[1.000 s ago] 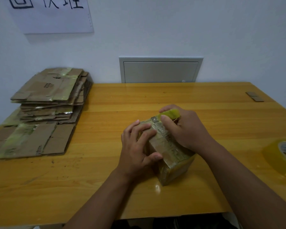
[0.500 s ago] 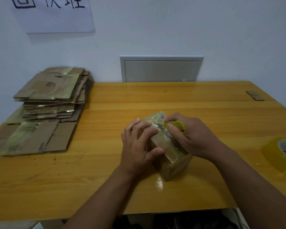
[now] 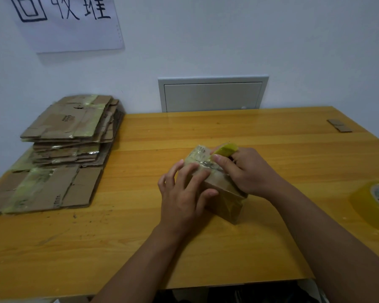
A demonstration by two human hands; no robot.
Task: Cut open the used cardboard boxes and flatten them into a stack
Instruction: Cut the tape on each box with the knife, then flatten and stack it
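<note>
A small cardboard box (image 3: 225, 202) wrapped in shiny tape stands on the wooden table (image 3: 140, 248) in front of me. My left hand (image 3: 184, 193) grips the box's left side, fingers spread over its top and thumb on the near face. My right hand (image 3: 247, 171) holds a yellow-green cutter (image 3: 225, 148), whose blade end lies on the tape along the box's top. A stack of flattened cardboard boxes (image 3: 68, 136) lies at the table's far left, on wider flattened sheets (image 3: 42, 191).
A roll of yellowish packing tape (image 3: 374, 204) sits at the table's right edge. Two small cardboard scraps (image 3: 339, 125) lie at the far right corner. A grey wall panel (image 3: 212, 95) and a paper sign (image 3: 68, 20) are on the wall behind.
My right hand first drew the cutter toward me along the box top, then moved it back to the far end. My left hand stayed on the box.
</note>
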